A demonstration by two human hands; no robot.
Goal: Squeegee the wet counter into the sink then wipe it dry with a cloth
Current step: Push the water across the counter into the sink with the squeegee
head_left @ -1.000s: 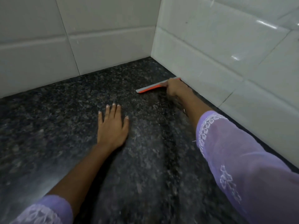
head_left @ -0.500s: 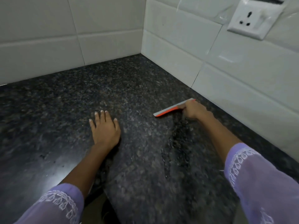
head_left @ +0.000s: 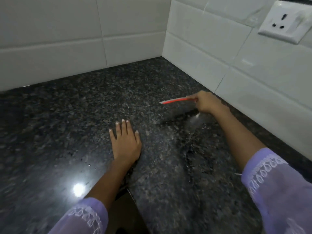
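Observation:
My right hand [head_left: 206, 103] grips the handle of an orange and grey squeegee [head_left: 175, 100], whose blade points left and sits lifted just above the dark speckled granite counter [head_left: 76, 115]. A wet streak with water drops [head_left: 194, 149] runs on the counter below that hand. My left hand [head_left: 125, 144] rests flat on the counter, fingers straight, to the left of the streak. No sink or cloth is in view.
White tiled walls [head_left: 202, 53] meet in a corner behind the counter. A white wall socket [head_left: 285, 22] sits at the upper right. The counter's front edge [head_left: 133, 198] cuts in near my left forearm. A bright light reflection [head_left: 78, 190] shines at lower left.
My right hand has pulled the squeegee from the wall corner toward me along the right wall, leaving a wet streak, and now the blade is raised off the counter. My left hand stays flat.

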